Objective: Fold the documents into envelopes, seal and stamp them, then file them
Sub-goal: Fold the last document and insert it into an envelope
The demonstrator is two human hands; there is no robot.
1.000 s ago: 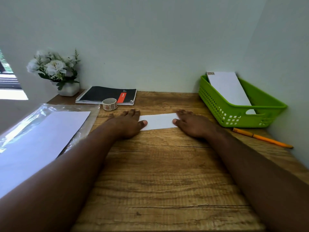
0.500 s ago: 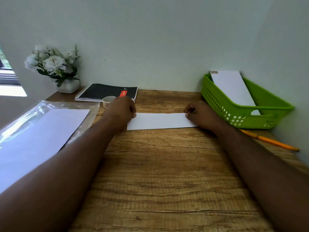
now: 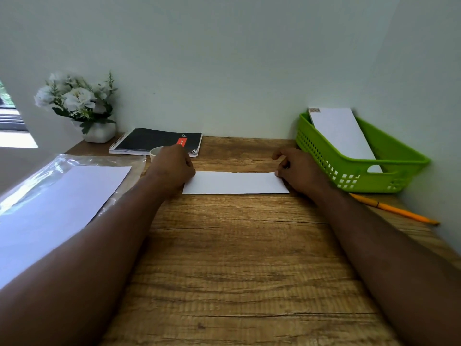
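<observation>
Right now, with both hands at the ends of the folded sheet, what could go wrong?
1. The left hand sits right against the tape roll; it could get knocked.
2. The folded paper is pinched only at its ends by that hand and the right hand, so the fold may skew.

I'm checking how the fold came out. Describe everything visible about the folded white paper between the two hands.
The folded paper is a plain white, long narrow strip lying flat on the wooden desk, its long side running left to right. No print or marks show, and its edges look straight and crisp. The left hand grips its left end with curled fingers; the right hand pinches its far right corner. It lies between the notebook and the green basket, touching neither.
</observation>
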